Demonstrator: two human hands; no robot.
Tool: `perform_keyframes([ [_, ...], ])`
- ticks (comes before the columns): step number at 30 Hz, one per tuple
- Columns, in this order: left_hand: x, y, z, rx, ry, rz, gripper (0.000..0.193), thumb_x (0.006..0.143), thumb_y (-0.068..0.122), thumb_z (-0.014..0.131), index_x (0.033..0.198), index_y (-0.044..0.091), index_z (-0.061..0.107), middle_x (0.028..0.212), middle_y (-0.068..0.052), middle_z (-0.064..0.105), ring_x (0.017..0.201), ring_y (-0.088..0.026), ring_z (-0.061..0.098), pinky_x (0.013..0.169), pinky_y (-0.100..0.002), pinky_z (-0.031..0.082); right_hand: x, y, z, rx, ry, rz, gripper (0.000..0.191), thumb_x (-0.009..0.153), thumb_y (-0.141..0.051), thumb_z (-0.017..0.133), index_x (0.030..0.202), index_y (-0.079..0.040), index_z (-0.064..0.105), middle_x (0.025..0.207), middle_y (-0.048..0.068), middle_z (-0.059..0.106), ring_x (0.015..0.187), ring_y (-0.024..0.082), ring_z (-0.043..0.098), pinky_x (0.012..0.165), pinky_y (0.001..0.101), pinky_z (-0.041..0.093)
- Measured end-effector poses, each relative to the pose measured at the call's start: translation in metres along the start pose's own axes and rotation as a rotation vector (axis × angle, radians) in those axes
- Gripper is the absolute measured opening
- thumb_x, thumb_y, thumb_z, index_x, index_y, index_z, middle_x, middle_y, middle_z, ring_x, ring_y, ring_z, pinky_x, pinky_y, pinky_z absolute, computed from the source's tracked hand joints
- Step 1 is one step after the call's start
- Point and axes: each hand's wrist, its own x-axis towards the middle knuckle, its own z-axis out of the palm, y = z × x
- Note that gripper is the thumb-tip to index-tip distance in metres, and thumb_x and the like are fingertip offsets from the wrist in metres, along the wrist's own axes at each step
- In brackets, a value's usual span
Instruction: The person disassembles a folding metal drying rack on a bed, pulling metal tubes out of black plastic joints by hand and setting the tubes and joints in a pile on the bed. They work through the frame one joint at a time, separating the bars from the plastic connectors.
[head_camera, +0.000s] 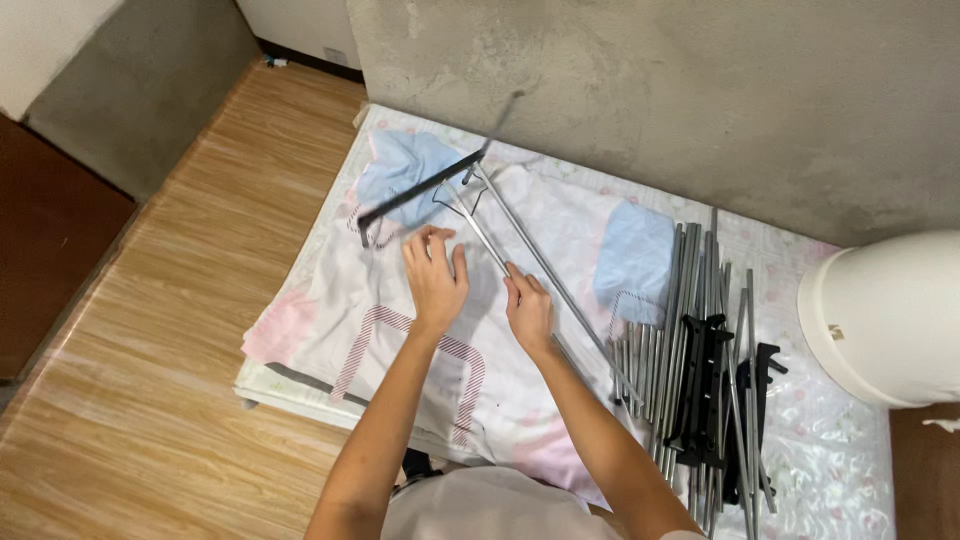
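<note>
- We see the left hand (434, 280) held palm-down over the sheet, fingers curled together at the tips near the upper stretch of a thin metal rod (478, 228); whether the fingertips actually pinch the rod we cannot tell.
- The right hand (527, 312) is closed around the same rod lower down, thumb and fingers wrapped over it.
- The rod's long axis runs diagonally, from the right hand up and to the left toward the wall, where it meets a black crossbar (420, 190).
- The crossbar lies at an angle to the rod (its long axis rises from lower left to upper right).
- A second metal rod (548, 268) leaves the same joint and slants down to the right, passing just beside the right hand, well apart from the left.
- Both rods lie above a white patterned sheet (330, 310) spread on the wooden floor (150, 400).
- To the right we note a bundle of grey tubes (680, 300) with black plastic brackets (705, 380), a pale blue cloth (635, 255) partly over the tubes, and a white bin (890, 315) at the edge.
</note>
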Motion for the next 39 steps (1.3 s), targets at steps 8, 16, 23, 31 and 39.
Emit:
perform_keyframes([
  [8, 0.038, -0.071, -0.033, 0.285, -0.275, -0.252, 0.036, 0.099, 0.023, 0.065, 0.127, 0.000, 0.061, 0.107, -0.024, 0.069, 0.098, -0.043, 0.065, 0.085, -0.051, 0.050, -0.011, 0.011, -0.016, 0.036, -0.146, -0.183, 0.026, 0.095, -0.013, 0.070, 0.120, -0.016, 0.075, 0.079, 0.007, 0.063, 0.064, 0.028, 0.062, 0.056, 0.0408, 0.050],
  [16, 0.030, -0.090, -0.024, -0.145, -0.240, -0.482, 0.031, 0.101, 0.029, 0.064, 0.105, -0.001, 0.071, 0.081, -0.019, 0.073, 0.071, -0.028, 0.069, 0.067, -0.039, 0.053, 0.011, -0.032, -0.014, -0.139, 0.066, -0.383, 0.030, 0.091, -0.016, 0.070, 0.119, -0.007, 0.068, 0.109, 0.007, 0.065, 0.100, 0.027, 0.063, 0.093, 0.0494, 0.043],
  [23, 0.001, -0.062, -0.010, -0.706, -0.260, -0.983, 0.027, 0.100, 0.027, 0.062, 0.102, 0.001, 0.071, 0.072, -0.002, 0.059, 0.054, -0.010, 0.051, 0.041, -0.028, 0.041, 0.032, -0.071, 0.038, -0.158, -0.085, -0.483, 0.023, 0.093, -0.022, 0.072, 0.114, -0.012, 0.070, 0.101, 0.003, 0.059, 0.098, 0.023, 0.060, 0.100, 0.0465, 0.042],
  [31, -0.030, -0.072, -0.013, -0.933, -0.186, -1.189, 0.032, 0.107, 0.027, 0.050, 0.091, 0.002, 0.063, 0.068, -0.003, 0.055, 0.050, -0.012, 0.045, 0.038, -0.028, 0.035, 0.024, -0.064, 0.057, -0.196, -0.244, -0.637, 0.013, 0.092, -0.022, 0.071, 0.099, -0.012, 0.067, 0.092, 0.006, 0.059, 0.082, 0.024, 0.064, 0.061, 0.0402, 0.052],
  [39, -0.037, -0.076, -0.016, -0.877, -0.180, -1.171, 0.037, 0.108, 0.031, 0.047, 0.088, 0.003, 0.062, 0.067, -0.001, 0.056, 0.050, -0.009, 0.045, 0.039, -0.027, 0.035, 0.030, -0.070, 0.057, -0.247, -0.476, -0.593, 0.013, 0.097, -0.023, 0.065, 0.100, -0.012, 0.070, 0.088, 0.006, 0.069, 0.073, 0.030, 0.071, 0.059, 0.0435, 0.055],
])
